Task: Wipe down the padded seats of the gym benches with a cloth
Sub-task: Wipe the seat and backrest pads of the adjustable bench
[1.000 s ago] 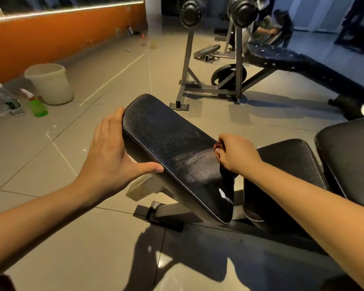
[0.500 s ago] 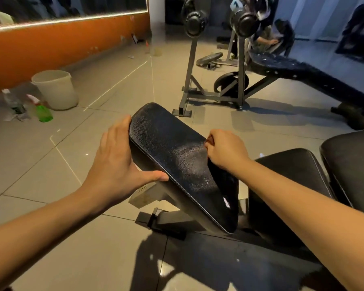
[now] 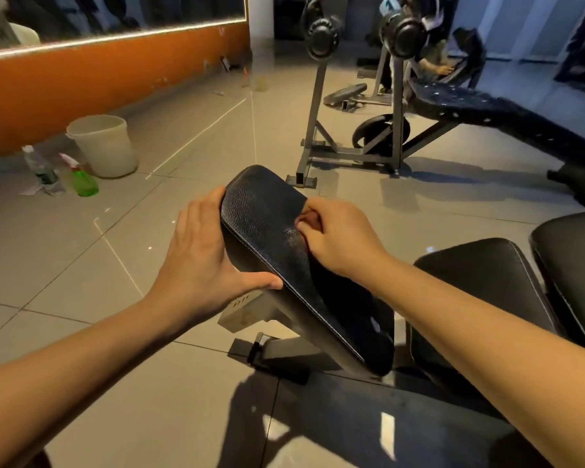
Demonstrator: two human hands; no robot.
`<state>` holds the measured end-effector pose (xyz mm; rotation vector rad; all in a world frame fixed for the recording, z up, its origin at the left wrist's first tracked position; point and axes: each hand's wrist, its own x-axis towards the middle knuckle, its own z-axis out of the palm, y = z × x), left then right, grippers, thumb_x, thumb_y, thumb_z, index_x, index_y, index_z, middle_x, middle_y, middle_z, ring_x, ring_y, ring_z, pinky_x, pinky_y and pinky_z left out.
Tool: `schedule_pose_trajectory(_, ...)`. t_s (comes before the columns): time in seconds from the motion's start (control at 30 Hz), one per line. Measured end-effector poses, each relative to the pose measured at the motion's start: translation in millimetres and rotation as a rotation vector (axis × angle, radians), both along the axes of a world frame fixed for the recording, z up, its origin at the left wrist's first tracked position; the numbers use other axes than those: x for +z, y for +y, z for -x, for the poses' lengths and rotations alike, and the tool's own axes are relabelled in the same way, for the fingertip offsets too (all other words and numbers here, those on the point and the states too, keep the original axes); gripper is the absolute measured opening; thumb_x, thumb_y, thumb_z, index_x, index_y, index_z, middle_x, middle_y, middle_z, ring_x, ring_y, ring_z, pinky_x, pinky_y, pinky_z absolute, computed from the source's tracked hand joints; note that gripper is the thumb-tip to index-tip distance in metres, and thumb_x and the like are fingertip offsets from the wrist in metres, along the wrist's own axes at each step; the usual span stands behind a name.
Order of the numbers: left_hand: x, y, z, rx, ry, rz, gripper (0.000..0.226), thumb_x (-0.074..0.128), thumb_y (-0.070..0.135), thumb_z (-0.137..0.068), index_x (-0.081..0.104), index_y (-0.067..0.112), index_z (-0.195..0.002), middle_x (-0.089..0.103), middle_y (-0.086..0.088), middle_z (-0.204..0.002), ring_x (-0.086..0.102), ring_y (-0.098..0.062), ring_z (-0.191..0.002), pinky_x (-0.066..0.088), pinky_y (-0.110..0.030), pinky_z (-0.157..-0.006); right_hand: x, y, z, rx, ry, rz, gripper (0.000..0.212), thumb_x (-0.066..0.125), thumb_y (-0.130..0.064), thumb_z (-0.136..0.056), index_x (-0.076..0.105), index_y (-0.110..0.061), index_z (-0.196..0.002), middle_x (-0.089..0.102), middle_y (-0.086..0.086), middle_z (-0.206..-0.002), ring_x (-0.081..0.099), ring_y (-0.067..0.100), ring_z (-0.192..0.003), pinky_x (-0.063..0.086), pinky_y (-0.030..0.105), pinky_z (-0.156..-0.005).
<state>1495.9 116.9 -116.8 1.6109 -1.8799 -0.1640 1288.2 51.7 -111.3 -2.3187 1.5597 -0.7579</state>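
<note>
A black padded bench pad point(image 3: 260, 211) slopes up and away from me in the middle of the head view. My left hand point(image 3: 200, 251) clasps its left edge, fingers flat along the side and thumb at the rim. My right hand point(image 3: 341, 238) rests on the upper part of the pad with its fingers curled tight on what looks like a dark cloth point(image 3: 338, 282). The cloth trails down the pad under my wrist and is hard to tell from the leather. A second black seat pad point(image 3: 480, 282) lies to the right, partly behind my right forearm.
A pale bucket point(image 3: 103, 143), a green spray bottle point(image 3: 81, 180) and a clear bottle point(image 3: 41, 167) stand on the tiled floor at the left by the orange wall. A barbell rack point(image 3: 318, 130) and a long black bench point(image 3: 487, 106) stand behind, with a person point(image 3: 433, 59) beyond.
My right hand has slid up the pad from its lower right edge toward the far end. My left hand has kept its hold on the left edge.
</note>
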Motion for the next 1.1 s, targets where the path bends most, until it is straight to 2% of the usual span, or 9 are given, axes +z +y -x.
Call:
schedule_pose_trajectory(0.1, -1, 0, 0, -0.004, -0.001, 0.004, 0.138, 0.069, 0.084, -0.045, 0.019, 0.023, -0.158, 0.034, -0.002, -0.151, 0.033, -0.019, -0.135, 0.033, -0.038, -0.111, 5, 10, -9, 0.102, 0.032, 0.081, 0.006, 0.060, -0.027, -0.098, 0.061, -0.022, -0.096, 0.065, -0.001, -0.094, 0.057, 0.022, -0.085, 0.047, 0.036, -0.073)
schedule_pose_trajectory(0.27, 1, 2, 2, 0.001, 0.019, 0.000, 0.140, 0.069, 0.085, -0.044, 0.019, 0.022, -0.158, 0.036, -0.003, -0.149, 0.034, -0.021, -0.134, 0.037, -0.044, -0.112, -10, -25, 52, -0.256, 0.222, -0.166, 0.013, 0.057, -0.026, -0.099, 0.063, -0.015, -0.096, 0.067, 0.009, -0.097, 0.062, 0.031, -0.092, 0.051, 0.038, -0.076)
schedule_pose_trajectory(0.37, 1, 2, 3, 0.013, 0.021, -0.008, 0.141, 0.068, 0.086, -0.043, 0.019, 0.022, -0.159, 0.036, -0.004, -0.149, 0.034, -0.020, -0.134, 0.034, -0.041, -0.113, 2, -3, 23, -0.092, 0.141, -0.095, 0.015, 0.059, -0.024, -0.097, 0.059, -0.017, -0.085, 0.064, 0.002, -0.086, 0.061, 0.029, -0.087, 0.045, 0.037, -0.070)
schedule_pose_trajectory(0.47, 2, 3, 5, 0.013, 0.016, 0.001, 0.141, 0.070, 0.082, -0.043, 0.021, 0.018, -0.158, 0.037, -0.007, -0.150, 0.034, -0.021, -0.135, 0.034, -0.040, -0.112, 11, 25, -8, 0.136, 0.088, 0.013, 0.011, 0.059, -0.028, -0.098, 0.061, -0.020, -0.091, 0.064, -0.002, -0.090, 0.057, 0.023, -0.084, 0.047, 0.037, -0.072)
schedule_pose_trajectory(0.67, 6, 6, 8, 0.034, 0.039, -0.043, 0.143, 0.070, 0.082, -0.041, 0.019, 0.019, -0.159, 0.036, -0.007, -0.153, 0.035, -0.026, -0.140, 0.036, -0.053, -0.116, -5, -6, 46, -0.223, 0.290, -0.102, 0.009, 0.054, -0.023, -0.098, 0.053, -0.020, -0.090, 0.062, 0.006, -0.093, 0.062, 0.032, -0.093, 0.042, 0.036, -0.070)
schedule_pose_trajectory(0.73, 4, 3, 5, 0.029, 0.024, -0.039, 0.144, 0.068, 0.086, -0.041, 0.019, 0.020, -0.159, 0.036, -0.006, -0.152, 0.036, -0.026, -0.138, 0.037, -0.052, -0.116, 4, 4, 26, -0.128, 0.334, -0.018, 0.009, 0.055, -0.021, -0.096, 0.050, -0.022, -0.088, 0.061, 0.004, -0.094, 0.061, 0.031, -0.092, 0.038, 0.035, -0.069)
schedule_pose_trajectory(0.87, 3, 3, 5, 0.027, 0.008, -0.014, 0.141, 0.069, 0.083, -0.042, 0.019, 0.019, -0.158, 0.037, -0.006, -0.151, 0.035, -0.023, -0.138, 0.033, -0.043, -0.115, 16, 30, -10, 0.109, 0.289, 0.128, 0.002, 0.057, -0.026, -0.097, 0.055, -0.024, -0.098, 0.056, -0.004, -0.096, 0.055, 0.021, -0.087, 0.050, 0.039, -0.075)
schedule_pose_trajectory(1.0, 4, 5, 6, 0.025, 0.019, -0.023, 0.142, 0.066, 0.085, -0.041, 0.019, 0.022, -0.158, 0.036, -0.005, -0.151, 0.035, -0.024, -0.137, 0.036, -0.047, -0.115, 1, -8, 34, -0.202, 0.389, -0.014, 0.008, 0.053, -0.020, -0.096, 0.061, -0.018, -0.099, 0.067, 0.007, -0.102, 0.064, 0.032, -0.096, 0.047, 0.037, -0.071)
schedule_pose_trajectory(1.1, 2, 2, 4, 0.027, 0.005, -0.023, 0.142, 0.067, 0.090, -0.043, 0.017, 0.023, -0.158, 0.036, -0.004, -0.151, 0.035, -0.023, -0.136, 0.037, -0.047, -0.115, 5, -2, 24, -0.154, 0.387, 0.010, 0.009, 0.056, -0.020, -0.095, 0.062, -0.018, -0.100, 0.067, 0.006, -0.104, 0.063, 0.032, -0.095, 0.048, 0.038, -0.074)
